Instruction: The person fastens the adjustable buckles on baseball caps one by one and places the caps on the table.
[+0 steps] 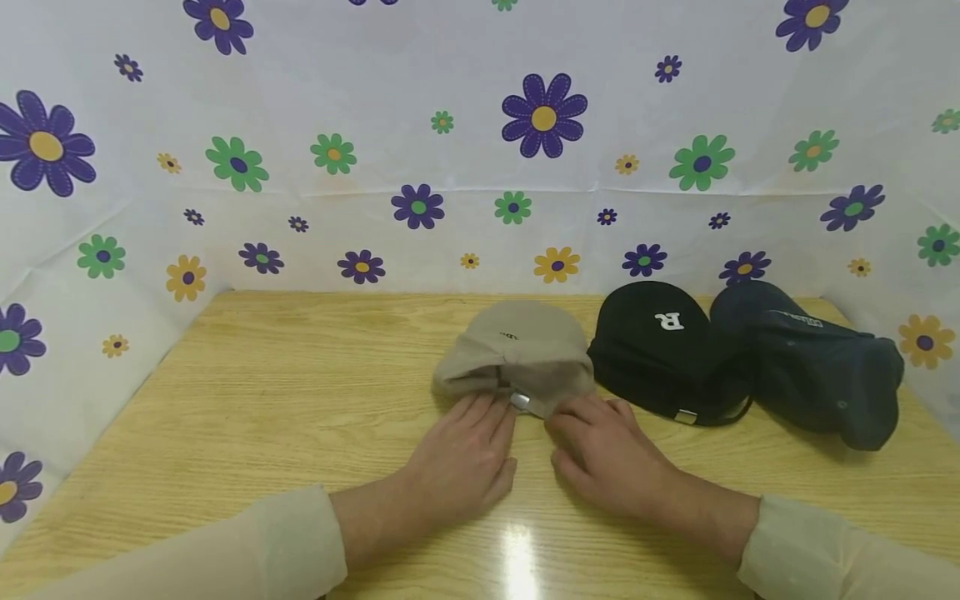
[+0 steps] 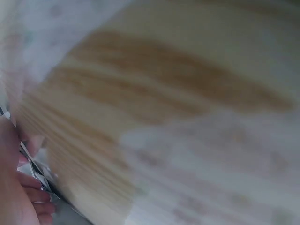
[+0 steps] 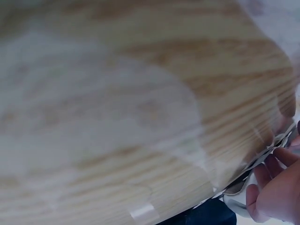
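A beige cap [image 1: 525, 333] with small dark lettering and a metal strap buckle [image 1: 520, 402] sits on the table, its back opening facing me. My left hand [image 1: 465, 458] touches the near left edge of this cap with fingertips, thumb apart from it. At the near right edge, the loosely bent fingers of my right hand [image 1: 611, 450] touch the cap, with the thumb low over the table. The left wrist view catches only part of the left hand [image 2: 23, 187] at its lower left. In the right wrist view the right hand [image 3: 276, 192] appears at the lower right.
Right of the beige cap lie a black cap [image 1: 645, 358] with a white R and a dark navy cap [image 1: 825, 375], overlapping each other. They rest on a light wooden table [image 1: 300, 375]. A white flower-print cloth [image 1: 465, 67] rises behind and at both sides.
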The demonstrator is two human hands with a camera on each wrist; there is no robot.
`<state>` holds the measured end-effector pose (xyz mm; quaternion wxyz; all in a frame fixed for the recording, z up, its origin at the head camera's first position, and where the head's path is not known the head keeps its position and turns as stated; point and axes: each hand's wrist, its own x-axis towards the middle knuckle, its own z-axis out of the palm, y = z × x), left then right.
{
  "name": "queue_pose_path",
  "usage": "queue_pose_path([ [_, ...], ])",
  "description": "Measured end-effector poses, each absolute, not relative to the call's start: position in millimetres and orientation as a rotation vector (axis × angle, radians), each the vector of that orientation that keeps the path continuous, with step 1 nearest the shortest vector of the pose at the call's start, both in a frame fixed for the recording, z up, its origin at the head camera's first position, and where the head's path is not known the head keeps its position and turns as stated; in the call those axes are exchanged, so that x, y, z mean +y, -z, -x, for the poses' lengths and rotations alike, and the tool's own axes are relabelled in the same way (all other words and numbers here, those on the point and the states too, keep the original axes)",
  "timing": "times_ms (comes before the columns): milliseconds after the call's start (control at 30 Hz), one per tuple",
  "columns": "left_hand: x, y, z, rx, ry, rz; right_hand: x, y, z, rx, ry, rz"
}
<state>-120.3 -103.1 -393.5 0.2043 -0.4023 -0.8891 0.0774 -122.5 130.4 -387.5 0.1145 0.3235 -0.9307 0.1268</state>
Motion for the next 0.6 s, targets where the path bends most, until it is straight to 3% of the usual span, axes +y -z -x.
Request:
queue_pose_path([
  [600, -136, 392, 120, -2.567, -0.278, 1.125, 136, 387, 119, -2.791, -0.346, -0.937],
])
